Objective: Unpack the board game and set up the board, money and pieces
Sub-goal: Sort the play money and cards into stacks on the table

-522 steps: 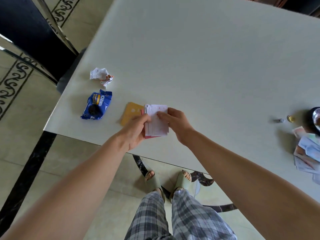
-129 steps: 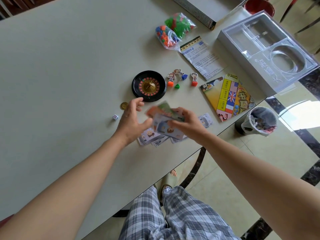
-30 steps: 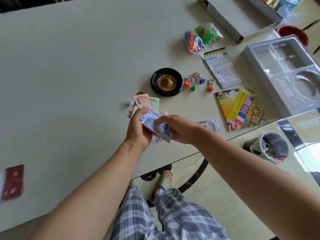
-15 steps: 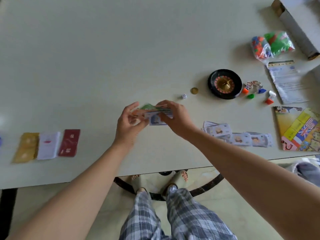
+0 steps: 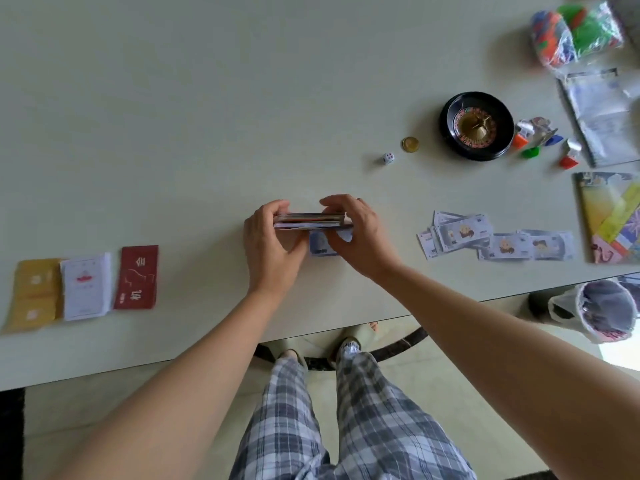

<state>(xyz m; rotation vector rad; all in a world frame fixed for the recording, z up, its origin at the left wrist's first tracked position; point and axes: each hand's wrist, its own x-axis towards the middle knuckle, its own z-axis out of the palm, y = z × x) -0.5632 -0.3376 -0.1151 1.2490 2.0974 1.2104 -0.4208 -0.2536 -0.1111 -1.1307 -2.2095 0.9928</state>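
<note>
Curled fingers [image 5: 277, 206] of the left hand [image 5: 273, 249] and right hand [image 5: 362, 237] are closed on opposite ends of a play money stack [image 5: 310, 221], which is held level over the table [image 5: 207, 116], with loose notes [image 5: 495, 241] spread further right.

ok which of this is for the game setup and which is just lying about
For the job: money stack held in left hand and right hand, loose notes, folded board, pawns, die, coin, roulette wheel, card piles, bagged pieces.
Lying about: lined bin on the floor, leaflet.
</note>
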